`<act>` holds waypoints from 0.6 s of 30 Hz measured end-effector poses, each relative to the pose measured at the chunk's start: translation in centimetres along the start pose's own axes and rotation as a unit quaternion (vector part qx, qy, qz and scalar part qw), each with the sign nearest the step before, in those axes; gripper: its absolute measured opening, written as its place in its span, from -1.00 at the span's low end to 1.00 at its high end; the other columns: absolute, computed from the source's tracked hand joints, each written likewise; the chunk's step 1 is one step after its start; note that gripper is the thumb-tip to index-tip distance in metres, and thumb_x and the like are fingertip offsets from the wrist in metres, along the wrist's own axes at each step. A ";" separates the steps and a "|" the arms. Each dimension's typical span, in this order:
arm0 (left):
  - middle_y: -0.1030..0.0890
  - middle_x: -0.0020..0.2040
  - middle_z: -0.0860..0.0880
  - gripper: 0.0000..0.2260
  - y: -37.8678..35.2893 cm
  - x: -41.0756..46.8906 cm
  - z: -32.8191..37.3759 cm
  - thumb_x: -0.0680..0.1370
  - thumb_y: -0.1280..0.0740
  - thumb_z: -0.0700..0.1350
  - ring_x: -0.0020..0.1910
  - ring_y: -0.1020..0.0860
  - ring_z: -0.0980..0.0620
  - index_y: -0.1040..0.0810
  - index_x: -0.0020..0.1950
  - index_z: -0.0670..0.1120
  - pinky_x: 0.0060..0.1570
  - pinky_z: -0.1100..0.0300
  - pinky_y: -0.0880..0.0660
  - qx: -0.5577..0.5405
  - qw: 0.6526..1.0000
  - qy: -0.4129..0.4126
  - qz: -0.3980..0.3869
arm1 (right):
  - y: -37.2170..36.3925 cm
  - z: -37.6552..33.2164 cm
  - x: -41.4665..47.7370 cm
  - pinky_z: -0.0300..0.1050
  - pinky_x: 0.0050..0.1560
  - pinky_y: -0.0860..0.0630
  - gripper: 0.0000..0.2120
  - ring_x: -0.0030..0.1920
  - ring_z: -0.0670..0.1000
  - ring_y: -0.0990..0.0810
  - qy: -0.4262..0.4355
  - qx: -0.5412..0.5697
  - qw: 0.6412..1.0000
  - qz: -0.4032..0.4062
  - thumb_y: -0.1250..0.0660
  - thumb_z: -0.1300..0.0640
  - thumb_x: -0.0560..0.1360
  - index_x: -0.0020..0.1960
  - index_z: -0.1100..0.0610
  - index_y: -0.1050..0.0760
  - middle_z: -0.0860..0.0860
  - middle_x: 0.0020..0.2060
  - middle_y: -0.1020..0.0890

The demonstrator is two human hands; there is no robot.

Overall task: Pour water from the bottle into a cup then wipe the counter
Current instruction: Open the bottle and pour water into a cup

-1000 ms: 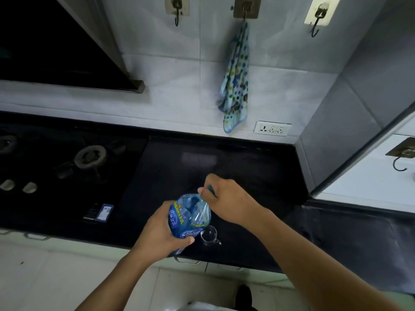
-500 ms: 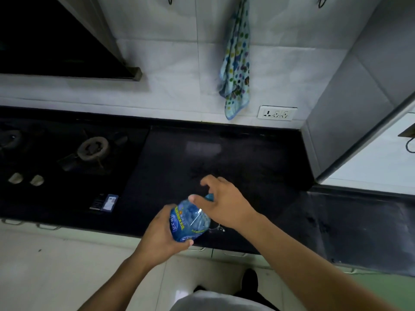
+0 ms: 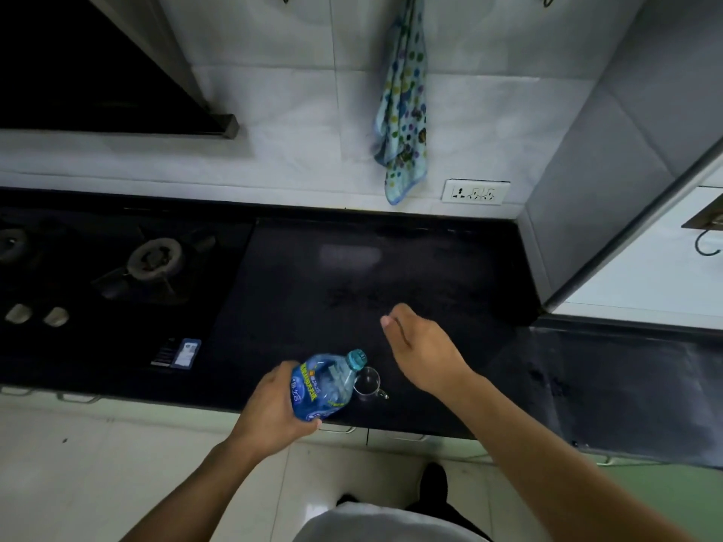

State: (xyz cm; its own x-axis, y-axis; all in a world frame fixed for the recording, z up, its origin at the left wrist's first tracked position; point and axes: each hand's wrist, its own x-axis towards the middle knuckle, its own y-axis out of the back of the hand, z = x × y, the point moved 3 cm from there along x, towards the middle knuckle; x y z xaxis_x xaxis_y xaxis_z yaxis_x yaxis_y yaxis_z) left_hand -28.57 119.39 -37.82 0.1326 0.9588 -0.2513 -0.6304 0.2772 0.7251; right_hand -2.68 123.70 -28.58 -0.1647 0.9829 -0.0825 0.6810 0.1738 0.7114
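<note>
My left hand (image 3: 274, 408) grips a blue-labelled water bottle (image 3: 322, 385), tilted with its teal cap (image 3: 357, 358) on and pointing up-right. A small clear glass cup (image 3: 368, 382) with a handle stands on the black counter (image 3: 391, 267) near the front edge, just right of the bottle's neck. My right hand (image 3: 422, 346) hovers over the counter to the right of the cap, loosely open with nothing visible in it. A dotted blue cloth (image 3: 403, 111) hangs from a hook on the tiled wall behind.
A gas hob with a burner (image 3: 156, 260) and knobs (image 3: 37, 314) fills the left of the counter. A small blue packet (image 3: 187, 353) lies near its front. A wall socket (image 3: 475, 191) sits right of the cloth. A grey wall corner (image 3: 547, 228) bounds the counter's right.
My right hand has left the bottle's cap and moved up and to the right. The bottle, still in my left hand, now shows its cap and the cup beside it.
</note>
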 end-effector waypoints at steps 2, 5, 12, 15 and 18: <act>-0.51 0.05 0.15 -0.34 -0.2 0.4 -0.6 0.16 -0.61 0.07 0.08 -0.52 0.10 -0.41 0.17 0.11 0.04 0.16 -0.57 0.033 0.999 0.004 -0.007 | -0.8 2.3 -0.4 -0.10 -0.44 -0.29 -0.72 -0.45 0.02 -0.48 -0.058 -0.040 0.997 -0.018 -0.03 -0.07 0.69 -0.05 0.09 -0.33 -0.04 -0.44 -0.48; -0.53 0.03 0.08 -0.36 -0.7 0.8 -1.3 0.16 -0.63 0.07 0.05 -0.52 0.06 -0.43 0.14 0.05 0.02 0.12 -0.57 0.062 0.998 0.017 -0.015 | -2.6 5.7 -1.4 -0.08 -0.36 -0.37 -0.72 -0.35 0.09 -0.56 -0.104 -0.099 0.988 -0.049 -0.01 -0.03 0.70 0.05 0.14 -0.36 0.01 -0.31 -0.56; -0.52 0.09 0.04 -0.35 -1.8 1.5 -1.8 0.19 -0.61 0.13 0.06 -0.50 0.03 -0.37 0.14 0.05 0.03 0.13 -0.53 0.132 0.990 0.033 -0.043 | -5.6 12.4 -4.7 0.03 -0.15 -0.54 -0.71 0.00 0.18 -0.59 -0.183 -0.221 0.948 -0.136 -0.01 0.07 0.69 0.24 0.19 -0.41 0.16 0.18 -0.44; -0.52 0.11 0.03 -0.33 -2.3 1.7 -1.9 0.19 -0.62 0.14 0.08 -0.50 0.03 -0.36 0.16 0.05 0.06 0.10 -0.55 0.147 0.987 0.042 -0.051 | -5.5 13.8 -5.6 0.04 -0.10 -0.51 -0.69 0.01 0.20 -0.62 -0.231 -0.205 0.945 -0.110 -0.05 -0.02 0.66 0.24 0.18 -0.36 0.12 -0.01 -0.53; -0.52 0.13 0.03 -0.30 -2.5 1.9 -2.0 0.19 -0.62 0.14 0.10 -0.51 0.01 -0.35 0.18 0.04 0.09 0.08 -0.55 0.164 0.984 0.045 -0.054 | -5.6 14.1 -5.6 0.04 -0.08 -0.47 -0.69 0.00 0.20 -0.61 -0.239 -0.209 0.945 -0.080 -0.06 -0.04 0.64 0.22 0.15 -0.34 0.06 -0.12 -0.47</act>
State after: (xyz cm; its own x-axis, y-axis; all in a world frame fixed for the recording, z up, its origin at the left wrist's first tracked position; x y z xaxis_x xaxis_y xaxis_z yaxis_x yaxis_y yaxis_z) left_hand -28.26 120.36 -41.37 0.1088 0.9171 -0.3834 -0.3331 0.3971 0.8552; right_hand 4.51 118.05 -41.94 0.1677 0.8781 -0.4482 0.3177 0.3823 0.8677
